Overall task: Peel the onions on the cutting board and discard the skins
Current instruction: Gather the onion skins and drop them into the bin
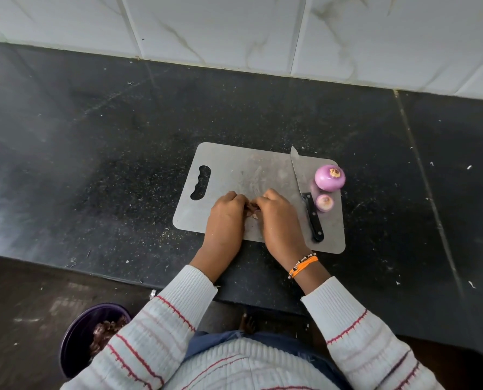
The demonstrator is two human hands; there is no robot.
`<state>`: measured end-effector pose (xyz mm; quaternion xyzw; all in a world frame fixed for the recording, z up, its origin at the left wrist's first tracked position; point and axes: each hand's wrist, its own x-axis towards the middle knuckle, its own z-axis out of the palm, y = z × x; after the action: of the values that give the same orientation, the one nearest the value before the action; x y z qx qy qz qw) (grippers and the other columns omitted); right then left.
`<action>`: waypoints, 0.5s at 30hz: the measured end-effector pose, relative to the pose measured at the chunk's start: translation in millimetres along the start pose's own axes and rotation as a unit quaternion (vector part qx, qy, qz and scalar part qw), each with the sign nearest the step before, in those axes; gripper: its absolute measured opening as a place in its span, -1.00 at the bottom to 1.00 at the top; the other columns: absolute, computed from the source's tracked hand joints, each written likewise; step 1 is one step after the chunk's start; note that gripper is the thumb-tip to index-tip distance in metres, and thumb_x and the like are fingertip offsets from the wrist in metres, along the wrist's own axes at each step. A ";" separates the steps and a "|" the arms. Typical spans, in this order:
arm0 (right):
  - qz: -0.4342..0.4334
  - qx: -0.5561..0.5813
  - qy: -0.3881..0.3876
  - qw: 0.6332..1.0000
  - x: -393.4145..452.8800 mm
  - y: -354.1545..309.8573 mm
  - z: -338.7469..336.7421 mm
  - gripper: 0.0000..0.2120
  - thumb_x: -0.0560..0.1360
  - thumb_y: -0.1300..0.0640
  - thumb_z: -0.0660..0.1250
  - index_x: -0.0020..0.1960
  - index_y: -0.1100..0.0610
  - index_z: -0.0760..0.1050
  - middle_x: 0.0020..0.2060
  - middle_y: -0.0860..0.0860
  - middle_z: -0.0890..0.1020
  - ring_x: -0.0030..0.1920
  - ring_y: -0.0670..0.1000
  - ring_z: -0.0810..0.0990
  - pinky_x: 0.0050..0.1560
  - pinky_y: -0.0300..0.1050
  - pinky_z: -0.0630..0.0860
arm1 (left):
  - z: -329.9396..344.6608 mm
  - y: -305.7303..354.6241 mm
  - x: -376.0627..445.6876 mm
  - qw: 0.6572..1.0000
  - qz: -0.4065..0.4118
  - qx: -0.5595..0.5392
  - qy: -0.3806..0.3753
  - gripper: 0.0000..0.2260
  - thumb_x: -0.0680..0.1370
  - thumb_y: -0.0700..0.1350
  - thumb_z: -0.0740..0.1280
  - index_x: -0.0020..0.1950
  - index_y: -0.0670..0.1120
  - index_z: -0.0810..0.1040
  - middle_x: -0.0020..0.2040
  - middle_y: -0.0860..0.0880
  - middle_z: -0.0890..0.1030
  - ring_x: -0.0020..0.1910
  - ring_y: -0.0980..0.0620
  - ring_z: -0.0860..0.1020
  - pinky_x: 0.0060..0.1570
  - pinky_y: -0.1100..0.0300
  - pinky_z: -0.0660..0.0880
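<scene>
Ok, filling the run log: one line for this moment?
both hands gathering skins on cutting board | two peeled onions right of knife | bin on floor

No text, label, brand, number or sign can be read anywhere in this view. The grey metal cutting board (243, 170), the black-handled kitchen knife (309, 205) and the white marbled wall tiles (220, 26) all show plain, unmarked surfaces.
</scene>
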<state>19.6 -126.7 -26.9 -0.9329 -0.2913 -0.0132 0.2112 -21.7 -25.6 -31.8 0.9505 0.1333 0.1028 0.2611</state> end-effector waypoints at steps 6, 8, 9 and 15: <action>0.057 0.123 -0.029 0.990 9.4 4.1 -16.1 -0.84 0.45 0.31 0.33 -0.05 0.16 0.66 -0.11 0.08 0.68 -0.08 0.05 0.61 -0.20 -0.28 0.33 | -6.7 -8.3 9.9 0.994 -0.056 -0.089 -0.023 -0.95 0.44 -0.29 0.34 -0.12 -0.20 0.58 -0.14 -0.12 0.60 -0.14 -0.08 0.54 -0.19 0.20 0.38; 0.073 0.178 -0.037 0.981 11.2 1.0 -21.7 -0.87 0.42 0.29 0.39 -0.08 0.16 0.67 -0.17 0.05 0.70 -0.13 0.00 0.63 -0.21 -0.32 0.41 | -14.7 -12.1 8.2 0.984 -0.084 -0.153 -0.022 -0.96 0.42 -0.28 0.40 -0.17 -0.17 0.58 -0.22 -0.07 0.62 -0.23 -0.01 0.57 -0.19 0.17 0.47; 0.086 0.202 -0.042 0.975 12.0 -0.4 -23.8 -0.89 0.40 0.28 0.42 -0.09 0.16 0.67 -0.22 0.02 0.68 -0.17 -0.03 0.62 -0.27 -0.38 0.40 | -19.6 -13.2 6.1 0.977 -0.099 -0.189 -0.021 -0.95 0.41 -0.29 0.41 -0.18 -0.16 0.58 -0.27 -0.04 0.61 -0.30 0.06 0.56 -0.23 0.19 0.49; 0.149 0.416 -0.112 0.890 10.9 -36.0 -27.7 -0.85 0.39 0.38 0.42 -0.17 0.14 0.62 -0.20 0.14 0.68 -0.22 -0.03 0.62 -0.13 -0.28 0.58 | -61.6 -34.4 -22.2 0.885 -0.200 -0.419 0.024 -0.86 0.40 -0.35 0.43 -0.28 -0.14 0.58 -0.33 -0.11 0.64 -0.35 0.04 0.63 -0.21 0.17 0.61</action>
<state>11.6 -105.2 13.9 -0.7874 -0.1491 0.2459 0.5453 -65.8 24.9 -0.7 0.7032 0.2717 0.1175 0.6464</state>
